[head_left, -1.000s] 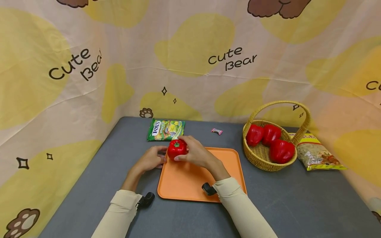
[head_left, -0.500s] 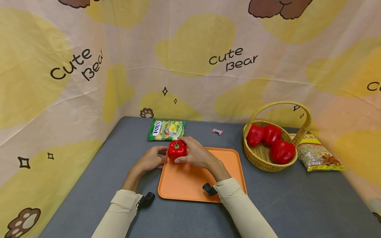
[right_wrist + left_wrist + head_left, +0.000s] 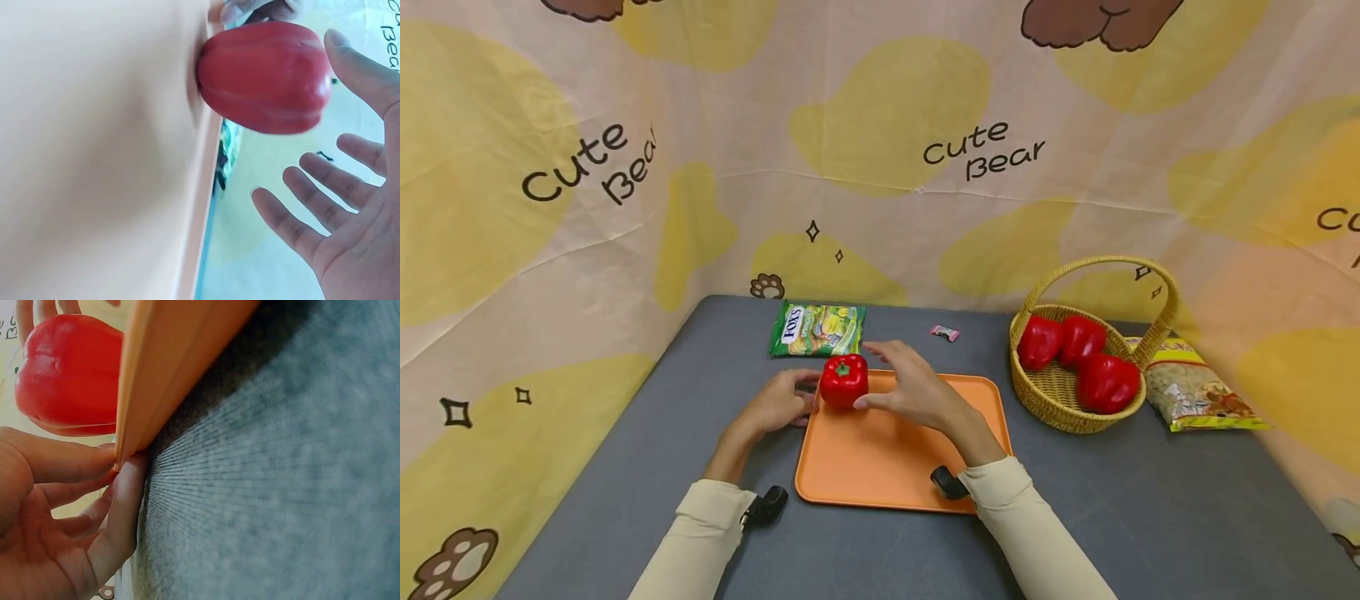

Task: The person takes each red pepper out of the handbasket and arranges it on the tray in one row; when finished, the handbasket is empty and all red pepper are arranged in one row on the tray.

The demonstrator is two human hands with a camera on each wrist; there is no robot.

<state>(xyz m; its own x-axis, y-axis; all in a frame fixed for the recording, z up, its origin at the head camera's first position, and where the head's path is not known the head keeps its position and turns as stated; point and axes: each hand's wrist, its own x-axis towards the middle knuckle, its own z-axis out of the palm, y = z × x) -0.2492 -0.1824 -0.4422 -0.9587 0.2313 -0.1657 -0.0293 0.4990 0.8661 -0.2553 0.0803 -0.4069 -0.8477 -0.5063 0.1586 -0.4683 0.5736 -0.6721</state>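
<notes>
A red pepper (image 3: 844,383) was set upright, green stem uppermost, in the far left corner of an orange tray (image 3: 880,462), which was laid on a grey table (image 3: 1150,517). The tray's left rim was pinched by the left hand (image 3: 777,401), with the thumb placed above and a finger beneath. Nothing was grasped by the right hand (image 3: 917,390), which was held just right of the pepper with its fingers spread; whether the pepper was touched by the thumb tip could not be told. A green FOX'S bag (image 3: 820,329) was laid far left, and a small pink-wrapped sweet (image 3: 945,333) to its right. On the right, three red peppers (image 3: 1107,383) were held in a wicker basket (image 3: 1060,413), and a yellow-edged bag (image 3: 1198,392) was partly hidden behind it.
</notes>
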